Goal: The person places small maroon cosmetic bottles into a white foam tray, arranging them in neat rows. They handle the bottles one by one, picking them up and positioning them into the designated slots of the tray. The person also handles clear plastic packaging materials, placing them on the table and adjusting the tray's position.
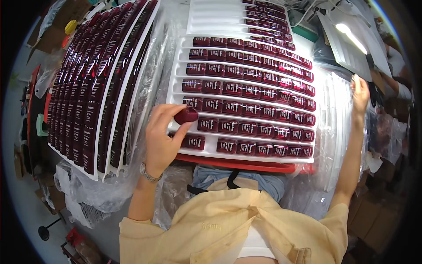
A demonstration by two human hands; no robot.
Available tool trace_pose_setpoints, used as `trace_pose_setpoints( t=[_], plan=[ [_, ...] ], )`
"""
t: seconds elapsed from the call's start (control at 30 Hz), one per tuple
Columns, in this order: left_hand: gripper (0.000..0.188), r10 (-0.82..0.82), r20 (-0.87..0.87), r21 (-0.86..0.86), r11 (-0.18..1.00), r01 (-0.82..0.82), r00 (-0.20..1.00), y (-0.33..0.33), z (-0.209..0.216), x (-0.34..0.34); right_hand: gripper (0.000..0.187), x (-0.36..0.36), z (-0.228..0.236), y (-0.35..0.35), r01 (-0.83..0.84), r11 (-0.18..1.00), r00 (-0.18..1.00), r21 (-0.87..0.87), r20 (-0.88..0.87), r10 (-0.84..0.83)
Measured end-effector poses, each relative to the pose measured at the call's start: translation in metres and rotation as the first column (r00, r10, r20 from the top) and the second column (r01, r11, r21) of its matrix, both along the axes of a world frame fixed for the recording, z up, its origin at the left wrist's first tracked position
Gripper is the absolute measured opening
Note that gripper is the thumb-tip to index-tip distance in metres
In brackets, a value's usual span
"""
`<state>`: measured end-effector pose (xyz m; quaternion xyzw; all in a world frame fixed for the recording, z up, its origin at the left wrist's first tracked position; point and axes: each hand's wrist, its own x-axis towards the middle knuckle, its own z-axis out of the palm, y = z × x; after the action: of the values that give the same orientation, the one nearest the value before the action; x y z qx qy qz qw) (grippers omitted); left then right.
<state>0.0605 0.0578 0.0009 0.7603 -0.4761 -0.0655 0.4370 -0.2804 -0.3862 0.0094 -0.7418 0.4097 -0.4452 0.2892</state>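
Pinching dark-red cap between fingers

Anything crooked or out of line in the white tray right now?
One thing: the dark red cap in the left hand sits tilted over the tray's left edge, not lying flat in a row like the others. Below it, the bottom rows have empty slots at the left end. The right hand is off at the clear bags.

- Pale grey floor runs down the left side, with brown cardboard boxes sitting on it
- Crinkly clear plastic bags are heaped near the bottom left
- A bright strip light glares off a white panel top right
- More boxes sit bottom right
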Motion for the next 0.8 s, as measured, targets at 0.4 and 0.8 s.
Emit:
trace_pose_setpoints(
  t=[0.4, 0.8],
  plan=[
    [0.035, -0.179, -0.492, -0.25, 0.966, 0.059, 0.852, 0.003, -0.004, -0.038, 0.05, 0.203, 0.046, 0.296, -0.866, 0.489, 0.363, 0.104, -0.541, 0.758],
    [0.038, -0.198, 0.316, 0.1, 0.979, 0.175, 0.928, 0.019, 0.002, 0.01, 0.02, 0.168, 0.027, 0.266, -0.645, 0.546, 0.721, 0.534, 0.19, 0.666]
  ],
)
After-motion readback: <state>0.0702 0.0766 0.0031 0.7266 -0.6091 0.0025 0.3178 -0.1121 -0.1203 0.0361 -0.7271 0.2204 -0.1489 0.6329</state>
